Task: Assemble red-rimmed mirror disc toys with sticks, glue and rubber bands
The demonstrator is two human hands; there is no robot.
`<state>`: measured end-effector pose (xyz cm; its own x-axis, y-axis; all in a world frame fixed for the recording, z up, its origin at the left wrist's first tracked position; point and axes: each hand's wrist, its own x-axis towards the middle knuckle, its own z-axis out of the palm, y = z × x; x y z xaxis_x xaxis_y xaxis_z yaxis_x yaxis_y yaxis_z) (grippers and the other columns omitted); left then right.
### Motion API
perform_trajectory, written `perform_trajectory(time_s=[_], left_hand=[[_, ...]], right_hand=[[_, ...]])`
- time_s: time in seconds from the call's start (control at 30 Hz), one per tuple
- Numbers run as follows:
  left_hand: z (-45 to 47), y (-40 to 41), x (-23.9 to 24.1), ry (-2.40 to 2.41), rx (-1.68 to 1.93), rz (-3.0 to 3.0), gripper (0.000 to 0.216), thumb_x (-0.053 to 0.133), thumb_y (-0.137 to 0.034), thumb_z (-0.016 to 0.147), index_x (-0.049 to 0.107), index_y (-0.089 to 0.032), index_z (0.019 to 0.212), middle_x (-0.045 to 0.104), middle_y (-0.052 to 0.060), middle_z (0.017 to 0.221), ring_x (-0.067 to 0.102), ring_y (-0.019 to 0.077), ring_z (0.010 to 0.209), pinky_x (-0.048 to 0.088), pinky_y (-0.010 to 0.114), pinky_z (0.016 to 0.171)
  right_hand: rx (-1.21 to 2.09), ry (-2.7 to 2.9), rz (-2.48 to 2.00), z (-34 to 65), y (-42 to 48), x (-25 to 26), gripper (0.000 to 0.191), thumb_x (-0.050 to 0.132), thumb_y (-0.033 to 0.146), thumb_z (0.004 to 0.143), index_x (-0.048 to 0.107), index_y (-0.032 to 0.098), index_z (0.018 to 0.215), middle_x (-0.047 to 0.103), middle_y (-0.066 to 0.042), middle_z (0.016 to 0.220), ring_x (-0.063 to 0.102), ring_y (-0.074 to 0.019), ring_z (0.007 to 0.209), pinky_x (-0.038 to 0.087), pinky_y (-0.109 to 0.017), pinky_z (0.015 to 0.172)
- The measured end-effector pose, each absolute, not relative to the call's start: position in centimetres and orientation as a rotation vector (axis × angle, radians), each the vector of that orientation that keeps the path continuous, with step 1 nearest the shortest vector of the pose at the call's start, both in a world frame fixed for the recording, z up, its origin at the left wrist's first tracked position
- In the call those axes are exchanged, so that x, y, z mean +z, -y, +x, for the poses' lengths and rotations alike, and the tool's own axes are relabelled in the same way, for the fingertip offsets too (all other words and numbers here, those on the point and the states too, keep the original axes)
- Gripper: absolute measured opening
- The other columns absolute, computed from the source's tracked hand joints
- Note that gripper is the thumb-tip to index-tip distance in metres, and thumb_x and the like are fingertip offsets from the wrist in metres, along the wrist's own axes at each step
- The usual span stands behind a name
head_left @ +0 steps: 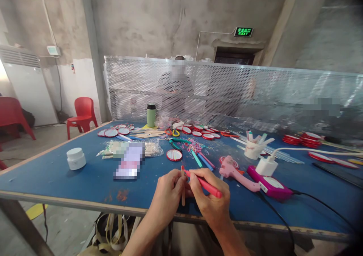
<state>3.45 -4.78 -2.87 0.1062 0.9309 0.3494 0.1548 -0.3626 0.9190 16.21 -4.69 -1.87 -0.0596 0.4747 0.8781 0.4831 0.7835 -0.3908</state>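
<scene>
Left hand (167, 193) pinching wooden stick (183, 188), right hand (208, 195) gripping red marker (205, 185), pink glue gun (236, 172) nearby

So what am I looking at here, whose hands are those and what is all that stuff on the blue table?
The one picture comes from a camera worn on a person's head, looking down at their own bare hands. The left hand holds a thin flat wooden stick upright. The right hand holds a red marker pen with its tip at the stick. On the blue worktable lie a pink glue gun, a white lidded jar, a green flask, round red-rimmed discs and a bag of wooden sticks. Behind a perforated metal screen sits another person.
</scene>
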Motion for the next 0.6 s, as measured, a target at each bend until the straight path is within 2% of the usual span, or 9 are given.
perform_trajectory(time_s=[0.6], left_hand=[[3.41,4.68,-3.08,-1.078,1.335,1.643,0.036,0.044,-0.041,0.094,0.055,-0.018,0.069,0.054,-0.003,0.047,0.050,0.0122,0.046,0.035,0.021,0.050]], right_hand=[[0.018,1.727,-0.755,16.17,4.72,-1.76,0.014,0.055,0.015,0.089,0.066,0.020,0.081,0.067,0.000,0.068,0.063,-0.0125,0.059,0.050,-0.022,0.059]])
